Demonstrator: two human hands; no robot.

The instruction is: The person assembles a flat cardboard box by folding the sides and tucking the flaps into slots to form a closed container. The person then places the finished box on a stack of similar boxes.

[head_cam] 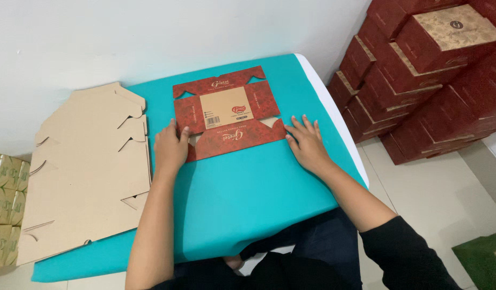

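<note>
Two bare hands lie flat on a teal tabletop [242,198], each grip open with fingers spread and nothing clasped. The left hand [170,147] presses palm down on the near left corner of a flattened red carton blank [229,113]; the right hand [307,144] rests with its fingertips touching the blank's near right corner. The blank lies printed side up, toward the far middle of the tabletop, its long axis running left to right and tilted slightly, the right end farther from the person. A tan panel sits in its centre, with red flaps on the far and near edges.

Just left of it, a stack of plain brown carton blanks [84,172] lies flat, covering the tabletop's left part. On the floor to the right, closed red boxes [420,80] are piled against the wall; what they hold cannot be seen. Pale green packages [5,209] stand at the far left edge.
</note>
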